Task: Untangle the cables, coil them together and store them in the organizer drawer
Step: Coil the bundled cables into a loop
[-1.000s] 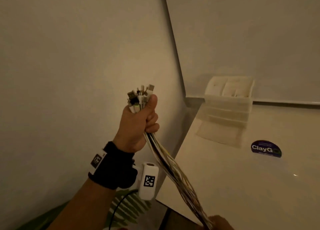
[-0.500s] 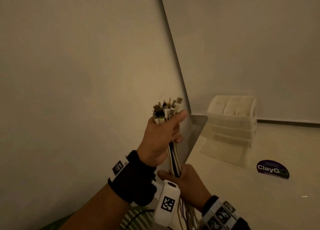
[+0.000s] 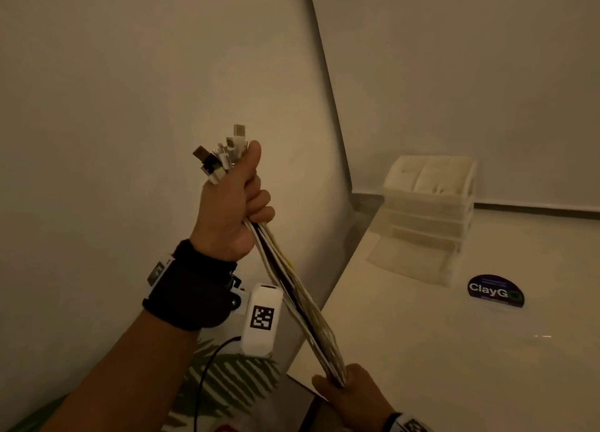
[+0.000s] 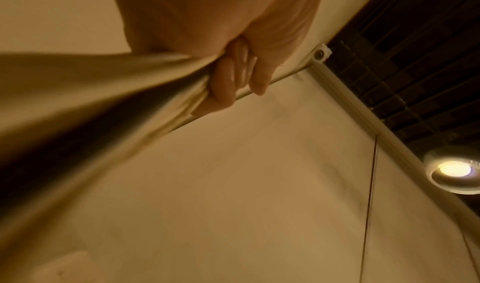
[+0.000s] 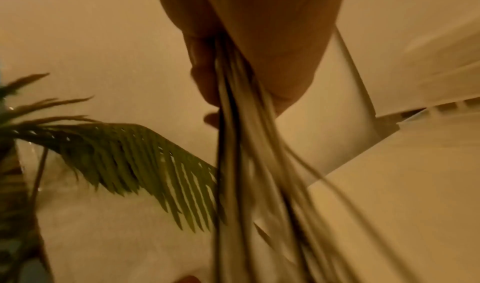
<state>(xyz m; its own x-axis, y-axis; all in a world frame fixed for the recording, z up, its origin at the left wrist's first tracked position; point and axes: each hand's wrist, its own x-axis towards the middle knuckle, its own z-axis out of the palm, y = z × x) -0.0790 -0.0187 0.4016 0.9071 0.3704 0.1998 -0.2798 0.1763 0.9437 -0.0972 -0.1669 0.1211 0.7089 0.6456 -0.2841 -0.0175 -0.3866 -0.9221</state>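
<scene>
Dim cream walls meet in a corner behind a pale bench [image 3: 454, 350]. Left hand [image 3: 232, 214] fingers [image 4: 228, 82] clench the cable bundle [image 3: 298, 295] just below its plugs [image 3: 224, 158]; the right hand [image 3: 350, 396] grips it lower, strands running straight between. Untangling looks done. Coiling and stowing remain: the organizer drawer [image 3: 428, 210] stands well apart on the bench.

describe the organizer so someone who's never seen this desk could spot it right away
Start at the white desk on the right and follow it back to the wall. The organizer stands there, a pale translucent stack of shallow drawers. The only other thing on the desk is a flat dark sticker in front of it.
</scene>
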